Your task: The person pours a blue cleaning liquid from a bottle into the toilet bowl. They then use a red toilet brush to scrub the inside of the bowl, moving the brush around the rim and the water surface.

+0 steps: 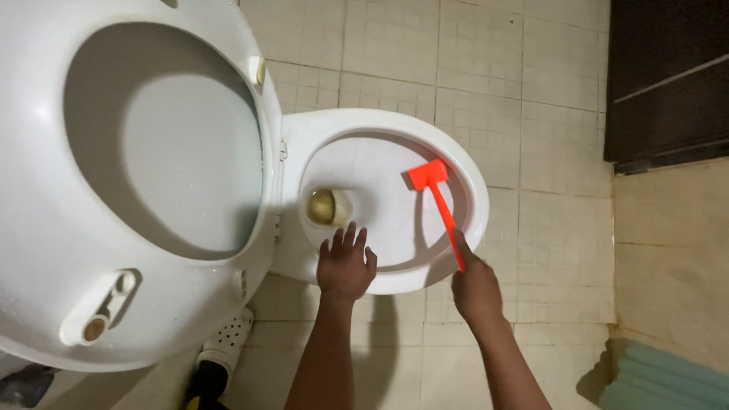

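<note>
A bright orange brush (439, 205) stands out against the white toilet bowl (395, 125) and cream tiled floor (547, 228).

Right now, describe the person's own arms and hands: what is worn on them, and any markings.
Both arms are bare from the bottom edge of the picture up to the hands, with no sleeves in view. The left hand and right hand wear no gloves. No watch, ring, bracelet or marking shows on either wrist or forearm.

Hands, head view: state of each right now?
Left hand: open, fingers spread, resting on the toilet bowl rim.
Right hand: closed around the handle of the red toilet brush.
</note>
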